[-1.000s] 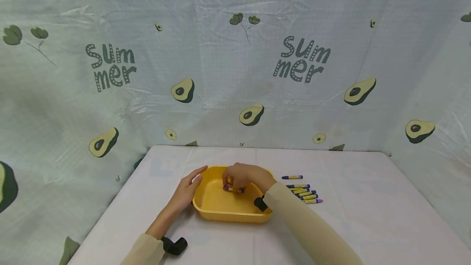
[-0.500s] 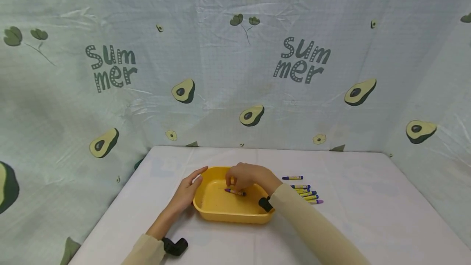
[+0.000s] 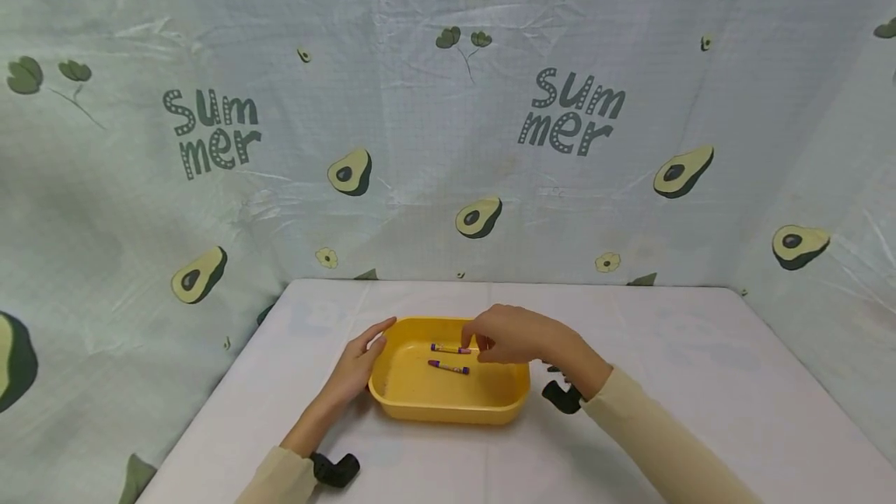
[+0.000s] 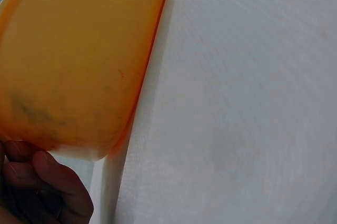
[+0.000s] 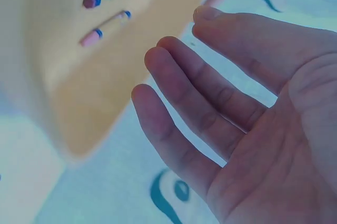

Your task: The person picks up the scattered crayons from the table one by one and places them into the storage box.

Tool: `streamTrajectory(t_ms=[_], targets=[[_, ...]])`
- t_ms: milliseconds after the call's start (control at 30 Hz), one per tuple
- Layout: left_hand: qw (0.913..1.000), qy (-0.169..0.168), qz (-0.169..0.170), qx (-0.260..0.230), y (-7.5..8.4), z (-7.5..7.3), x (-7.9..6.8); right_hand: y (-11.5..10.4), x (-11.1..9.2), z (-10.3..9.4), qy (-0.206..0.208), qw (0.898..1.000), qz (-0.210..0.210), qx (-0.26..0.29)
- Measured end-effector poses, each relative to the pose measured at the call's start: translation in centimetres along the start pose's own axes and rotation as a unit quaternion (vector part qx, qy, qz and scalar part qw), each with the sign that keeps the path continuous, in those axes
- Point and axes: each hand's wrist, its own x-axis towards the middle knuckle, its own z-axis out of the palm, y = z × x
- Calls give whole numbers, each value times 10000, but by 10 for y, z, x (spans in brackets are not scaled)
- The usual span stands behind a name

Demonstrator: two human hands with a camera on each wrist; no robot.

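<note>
My left hand holds the yellow plastic tray at its left rim. In the left wrist view, curled fingers touch the tray wall. Two wrapped crayons lie apart on the tray floor: an upper crayon with a pinkish tip and a lower crayon with a darker purple tip. Over the tray's right side hovers my right hand. Its fingers are spread and relaxed with nothing between them, as the right wrist view shows; both crayons sit beyond the fingertips there.
The tray stands on a table with a white cover. Behind it hangs a pale curtain printed with avocados. My right forearm crosses the table's right side and hides what lies beneath it.
My right hand has let go of the upper crayon and moved right, uncovering both crayons in the tray. Its forearm now covers the crayons on the table. The left hand stays at the rim.
</note>
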Motion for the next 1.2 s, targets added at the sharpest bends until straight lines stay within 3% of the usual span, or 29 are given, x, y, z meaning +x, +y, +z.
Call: streamTrajectory(t_ms=[300,633,867,1200], targets=[[10000,4,-52,-47,-2,0,-3,23,-67,-6,559,9980,-31,301],[9998,-114,89,-145,0,-1,-4,70,-121,16,737,9915,327,1021],[9997,-111,47,-212,2,-2,-5,96,-134,35,735,9902,459,1092],[9998,-81,74,-147,1,-2,-6,120,-131,56,869,9882,419,1191]])
